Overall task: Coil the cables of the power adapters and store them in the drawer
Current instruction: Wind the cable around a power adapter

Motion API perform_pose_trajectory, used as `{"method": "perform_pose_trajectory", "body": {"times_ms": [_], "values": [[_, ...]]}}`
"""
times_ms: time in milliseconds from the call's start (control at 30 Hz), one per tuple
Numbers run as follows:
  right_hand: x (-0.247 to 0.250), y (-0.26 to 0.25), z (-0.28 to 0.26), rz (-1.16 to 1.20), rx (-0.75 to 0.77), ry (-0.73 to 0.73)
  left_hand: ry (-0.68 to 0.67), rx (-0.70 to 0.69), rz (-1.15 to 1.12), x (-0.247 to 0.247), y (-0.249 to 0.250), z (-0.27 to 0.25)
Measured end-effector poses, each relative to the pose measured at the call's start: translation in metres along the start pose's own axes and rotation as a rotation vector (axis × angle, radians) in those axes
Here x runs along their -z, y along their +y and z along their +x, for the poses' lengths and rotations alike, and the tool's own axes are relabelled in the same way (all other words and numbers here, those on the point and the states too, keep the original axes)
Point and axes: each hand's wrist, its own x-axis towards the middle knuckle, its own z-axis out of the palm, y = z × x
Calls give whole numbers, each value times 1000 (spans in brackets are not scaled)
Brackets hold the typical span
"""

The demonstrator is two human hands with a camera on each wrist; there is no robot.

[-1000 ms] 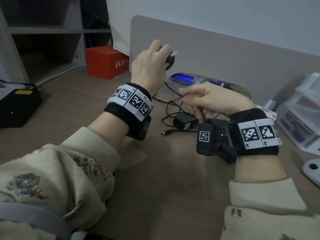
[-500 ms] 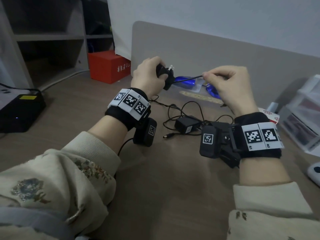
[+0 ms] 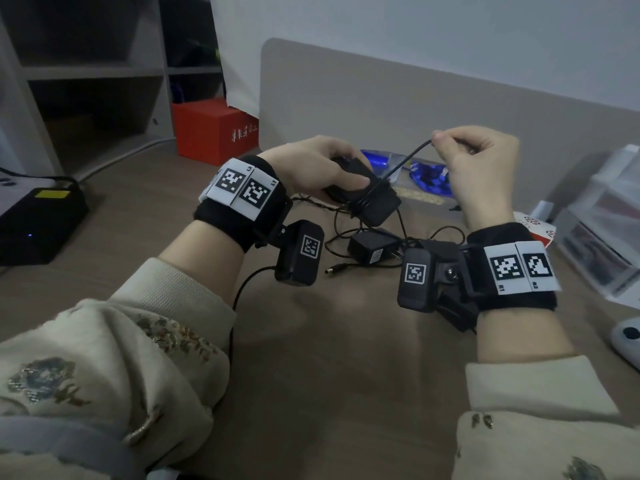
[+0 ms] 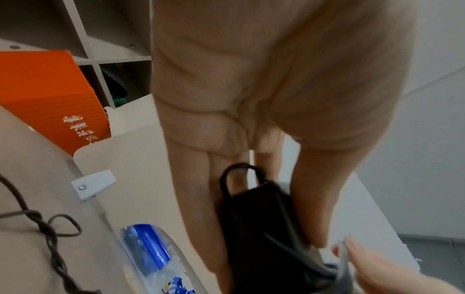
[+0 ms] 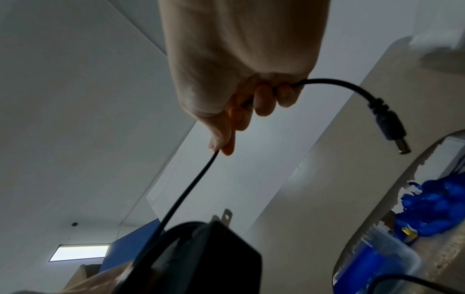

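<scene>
My left hand grips a black power adapter held above the desk, its cable wound several turns round the body. From the adapter the cable runs taut up to my right hand, which pinches it between thumb and forefinger. In the right wrist view the cable passes through the curled fingers and its barrel plug hangs free beyond them. The adapter shows its metal prongs there. A second black adapter lies on the desk below, with its loose cable and plug tip.
A red box stands at the back left, a black device at the far left. Clear plastic drawers stand at the right. A plastic bag with blue items lies against the beige divider. A white object sits at the right edge.
My left hand has lowered and turned the adapter flat, with more cable turns round it. My right hand has lifted the shortened free end of the cable up and to the right.
</scene>
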Motion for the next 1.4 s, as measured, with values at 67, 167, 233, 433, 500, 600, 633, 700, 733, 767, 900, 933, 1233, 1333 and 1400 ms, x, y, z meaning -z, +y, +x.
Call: {"method": "perform_pose_trajectory", "body": {"times_ms": [67, 167, 233, 433, 500, 600, 633, 700, 733, 767, 900, 933, 1233, 1333, 1400], "values": [[0, 2, 0, 24, -21, 12, -14, -25, -28, 0, 1, -1], [0, 5, -1, 64, -71, 13, -15, -64, -54, 0, 0, -1], [-1, 6, -2, 87, -99, 14, -15, -79, -77, -1, 0, -1], [-2, 6, 0, 155, -131, 61, -20, -135, -142, -4, 3, -3], [-1, 4, 0, 169, -125, 79, -17, -152, -165, -4, 3, -3], [0, 2, 0, 181, -125, 86, -20, -183, -215, -4, 2, -1], [-1, 2, -1, 186, -129, 87, -22, -194, -225, -5, 2, -1], [-2, 3, -2, 189, -150, 85, -27, -217, -237, -5, 1, 0], [-3, 2, -3, 187, -166, 78, -29, -227, -251, -6, 0, 0], [-3, 2, -4, 186, -183, 61, -33, -237, -276, -6, -1, 1], [-8, 3, -8, 162, -276, -83, -98, -284, -360, -6, -2, -1], [-11, 4, -8, 160, -281, -111, -108, -291, -375, -5, -2, -1], [-14, 8, -10, 153, -284, -204, -52, -324, -484, -7, -5, 1], [-17, 2, -14, 71, -267, -316, -6, -348, -533, -9, -4, 4], [-22, -4, -16, 30, -244, -359, 46, -352, -580, -8, -5, 6]]}}
